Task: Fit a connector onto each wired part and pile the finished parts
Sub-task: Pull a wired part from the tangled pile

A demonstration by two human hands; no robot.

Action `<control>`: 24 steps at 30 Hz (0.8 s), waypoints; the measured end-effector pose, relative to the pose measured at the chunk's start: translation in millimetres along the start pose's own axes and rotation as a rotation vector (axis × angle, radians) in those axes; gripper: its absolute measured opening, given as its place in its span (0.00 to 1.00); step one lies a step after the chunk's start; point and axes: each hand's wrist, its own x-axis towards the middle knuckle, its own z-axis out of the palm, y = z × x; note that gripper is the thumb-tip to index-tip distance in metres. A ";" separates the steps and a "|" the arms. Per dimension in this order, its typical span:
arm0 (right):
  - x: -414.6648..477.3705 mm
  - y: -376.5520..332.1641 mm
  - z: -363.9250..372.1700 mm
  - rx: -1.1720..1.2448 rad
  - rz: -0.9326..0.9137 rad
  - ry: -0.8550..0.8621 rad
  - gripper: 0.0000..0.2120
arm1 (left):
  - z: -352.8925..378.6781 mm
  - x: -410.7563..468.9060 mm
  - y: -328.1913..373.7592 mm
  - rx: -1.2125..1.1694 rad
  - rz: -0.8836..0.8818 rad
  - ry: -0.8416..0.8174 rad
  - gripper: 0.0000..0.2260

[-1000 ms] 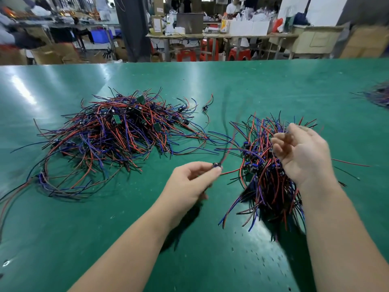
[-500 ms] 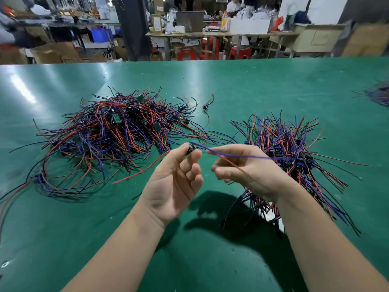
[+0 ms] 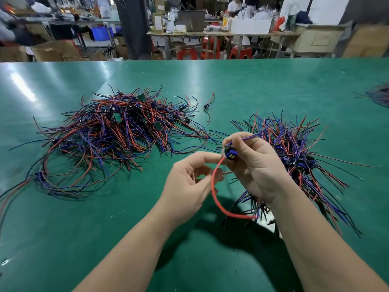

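Grip status: your right hand [image 3: 256, 171] pinches the connector [image 3: 229, 152] above the surface [image 3: 105, 228]; your left hand [image 3: 189, 184] pinches its red wire [image 3: 213, 186] just beside it. Expect light, limp leads; hold the rigid body, never pull the wire.

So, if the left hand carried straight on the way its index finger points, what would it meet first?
The small black-and-blue plastic connector pinched in the right hand; the left hand looks almost on it, though depth is unclear.
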 end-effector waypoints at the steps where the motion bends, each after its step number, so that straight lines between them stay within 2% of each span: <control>1: 0.5 -1.3 -1.6 -0.006 0.007 -0.005 0.07 | 0.1 0.5 -0.9 -0.008 -0.011 0.008 0.16; 2: 0.9 -2.1 -3.7 -0.027 0.015 -0.004 0.07 | 0.3 1.1 1.0 -0.046 -0.053 0.024 0.15; 4: 1.9 -0.6 -9.0 -0.183 -0.015 0.013 0.05 | 1.0 2.5 5.2 -0.206 -0.217 0.010 0.05; 6: 1.8 2.2 -13.0 -0.454 -0.078 0.011 0.04 | 1.7 2.1 4.9 -0.272 -0.326 -0.001 0.15; 8: 0.9 4.2 -14.1 -0.598 -0.101 0.008 0.04 | 3.6 2.3 1.7 -0.223 -0.332 0.030 0.11; 10: 0.4 2.0 -14.6 -0.627 -0.117 0.048 0.06 | 4.2 1.4 0.9 -0.162 -0.333 0.025 0.05; 12: 0.6 -6.1 -15.7 -0.565 -0.134 0.137 0.07 | 3.1 0.3 0.3 -0.093 -0.339 0.000 0.05; 17: 4.3 -24.8 -30.8 -0.163 -0.109 0.511 0.09 | 1.2 1.0 -5.6 0.050 -0.370 -0.138 0.07; 21: 8.0 -20.3 -31.9 0.075 -0.125 0.611 0.06 | -2.4 0.8 -4.7 0.054 -0.351 -0.164 0.08; 24: 11.5 -20.1 -32.4 0.026 -0.129 0.620 0.06 | -6.1 5.0 -3.6 -0.085 -0.401 -0.046 0.14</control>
